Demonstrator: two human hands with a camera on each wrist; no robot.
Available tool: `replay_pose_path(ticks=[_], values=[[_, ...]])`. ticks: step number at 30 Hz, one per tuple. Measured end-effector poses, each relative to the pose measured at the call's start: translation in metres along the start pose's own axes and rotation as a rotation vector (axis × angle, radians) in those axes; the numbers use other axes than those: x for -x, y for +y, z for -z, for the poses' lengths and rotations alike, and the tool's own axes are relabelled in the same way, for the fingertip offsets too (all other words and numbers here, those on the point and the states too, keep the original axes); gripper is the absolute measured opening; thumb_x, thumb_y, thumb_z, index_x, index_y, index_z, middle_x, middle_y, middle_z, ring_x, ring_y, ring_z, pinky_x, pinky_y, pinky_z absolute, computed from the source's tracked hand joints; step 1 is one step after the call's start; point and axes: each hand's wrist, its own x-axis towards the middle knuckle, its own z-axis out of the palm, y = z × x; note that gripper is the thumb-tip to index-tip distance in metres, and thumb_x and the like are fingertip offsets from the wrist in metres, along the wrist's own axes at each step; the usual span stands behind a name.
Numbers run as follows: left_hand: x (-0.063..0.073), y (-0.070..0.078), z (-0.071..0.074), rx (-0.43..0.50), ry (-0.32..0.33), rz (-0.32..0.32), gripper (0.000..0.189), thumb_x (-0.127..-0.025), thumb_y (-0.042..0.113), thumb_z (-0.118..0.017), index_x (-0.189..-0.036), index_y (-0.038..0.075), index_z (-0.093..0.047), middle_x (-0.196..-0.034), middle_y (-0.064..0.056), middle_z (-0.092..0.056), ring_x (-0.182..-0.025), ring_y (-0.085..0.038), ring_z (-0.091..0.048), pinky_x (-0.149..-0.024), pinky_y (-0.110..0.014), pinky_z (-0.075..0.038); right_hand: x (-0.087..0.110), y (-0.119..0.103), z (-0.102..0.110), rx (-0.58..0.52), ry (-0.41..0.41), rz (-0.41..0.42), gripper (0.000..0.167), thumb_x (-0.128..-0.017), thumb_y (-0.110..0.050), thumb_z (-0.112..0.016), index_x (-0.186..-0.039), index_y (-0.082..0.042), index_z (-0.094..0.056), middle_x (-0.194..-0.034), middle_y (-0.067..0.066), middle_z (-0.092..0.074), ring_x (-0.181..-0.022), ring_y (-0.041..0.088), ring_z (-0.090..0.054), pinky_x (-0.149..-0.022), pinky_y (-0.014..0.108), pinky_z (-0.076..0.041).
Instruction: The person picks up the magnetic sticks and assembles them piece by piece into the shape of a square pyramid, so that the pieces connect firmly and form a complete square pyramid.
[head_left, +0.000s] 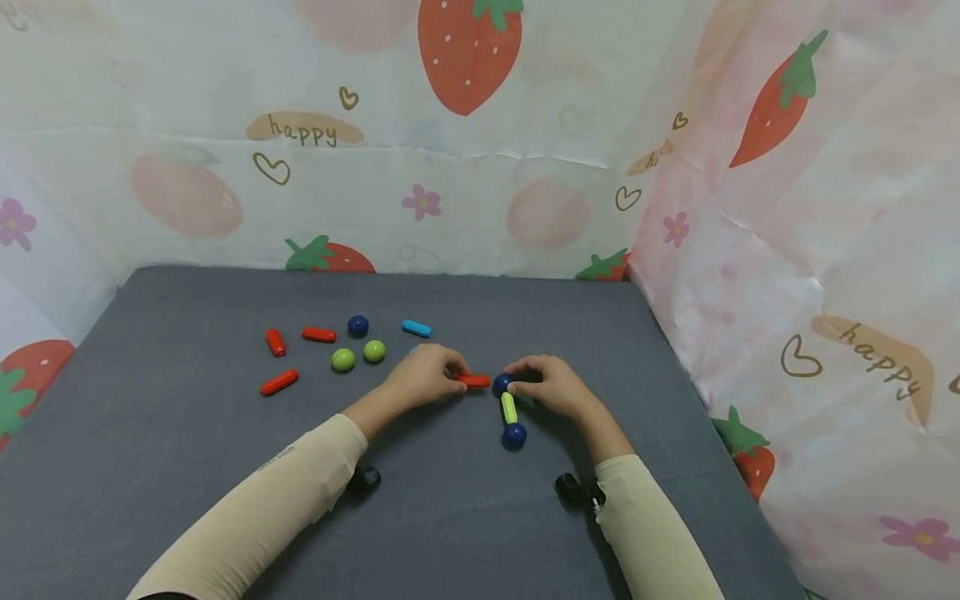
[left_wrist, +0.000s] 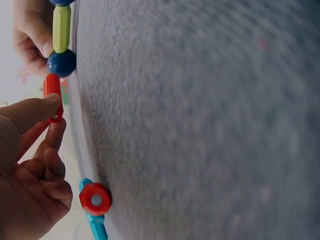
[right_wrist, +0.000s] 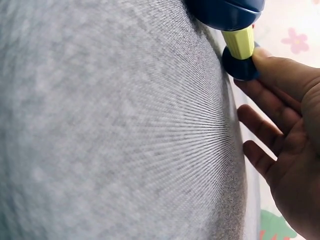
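Observation:
My left hand (head_left: pixel 426 377) pinches a red rod (head_left: pixel 475 381) between thumb and fingers, its free end pointing at a dark blue ball (head_left: pixel 502 383). In the left wrist view that rod (left_wrist: pixel 51 86) meets the ball (left_wrist: pixel 62 63) or stops just short; I cannot tell which. That same ball is held by the thumb and fingers of my right hand (head_left: pixel 557 387). A yellow-green rod (head_left: pixel 509 408) joins it to a second blue ball (head_left: pixel 513 436) nearer me. From the right wrist, the near ball (right_wrist: pixel 227 12) partly overlaps the yellow-green rod (right_wrist: pixel 240 42).
Left of my left hand lie loose red rods (head_left: pixel 279 382), two green balls (head_left: pixel 342 360), a blue ball (head_left: pixel 358 326) and a light blue rod (head_left: pixel 416 328). Another blue piece is mostly hidden behind that hand. A printed curtain borders the grey table (head_left: pixel 450 533).

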Motion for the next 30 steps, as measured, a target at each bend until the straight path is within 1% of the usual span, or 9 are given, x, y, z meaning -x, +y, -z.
replay_pose_path(ticks=[8, 13, 17, 23, 30], values=[[-0.0042, 0.0029, -0.0086, 0.010, -0.016, -0.014, 0.013, -0.089, 0.023, -0.082, -0.102, 0.021, -0.079, -0.096, 0.007, -0.075, -0.085, -0.009, -0.066, -0.080, -0.034, -0.055, -0.0009, 0.0020, -0.0017, -0.001, 0.011, 0.008, 0.026, -0.092, -0.028, -0.079, -0.118, -0.022, -0.076, -0.121, -0.001, -0.070, -0.115, 0.021, -0.062, -0.101, 0.046, -0.048], [-0.0048, 0.0040, -0.0101, 0.009, -0.024, -0.008, 0.012, -0.089, 0.022, -0.082, -0.101, 0.022, -0.079, -0.094, 0.007, -0.075, -0.083, -0.008, -0.066, -0.078, -0.033, -0.055, -0.0001, 0.0039, -0.0026, -0.005, 0.014, 0.011, 0.027, -0.092, -0.029, -0.079, -0.118, -0.023, -0.076, -0.121, -0.001, -0.070, -0.113, 0.019, -0.062, -0.097, 0.044, -0.049], [-0.0048, 0.0044, -0.0103, 0.010, -0.030, -0.011, 0.013, -0.090, 0.022, -0.081, -0.102, 0.021, -0.079, -0.095, 0.007, -0.075, -0.084, -0.008, -0.066, -0.078, -0.033, -0.055, 0.0009, 0.0038, -0.0024, -0.007, 0.018, -0.001, 0.026, -0.092, -0.030, -0.079, -0.117, -0.024, -0.076, -0.122, -0.001, -0.069, -0.112, 0.020, -0.061, -0.095, 0.044, -0.049], [-0.0047, 0.0041, -0.0108, 0.008, -0.033, -0.005, 0.013, -0.090, 0.022, -0.082, -0.102, 0.021, -0.078, -0.096, 0.007, -0.074, -0.086, -0.009, -0.066, -0.082, -0.035, -0.055, 0.0000, 0.0042, -0.0025, -0.002, 0.016, 0.008, 0.027, -0.092, -0.030, -0.079, -0.118, -0.024, -0.076, -0.123, -0.001, -0.069, -0.116, 0.021, -0.061, -0.100, 0.046, -0.048], [-0.0046, 0.0027, -0.0107, 0.021, -0.031, -0.007, 0.012, -0.090, 0.022, -0.081, -0.102, 0.021, -0.078, -0.094, 0.007, -0.074, -0.084, -0.009, -0.065, -0.080, -0.034, -0.055, 0.0001, 0.0038, -0.0025, -0.007, 0.015, 0.012, 0.027, -0.092, -0.031, -0.079, -0.118, -0.023, -0.075, -0.124, 0.000, -0.069, -0.117, 0.021, -0.061, -0.101, 0.047, -0.047]])
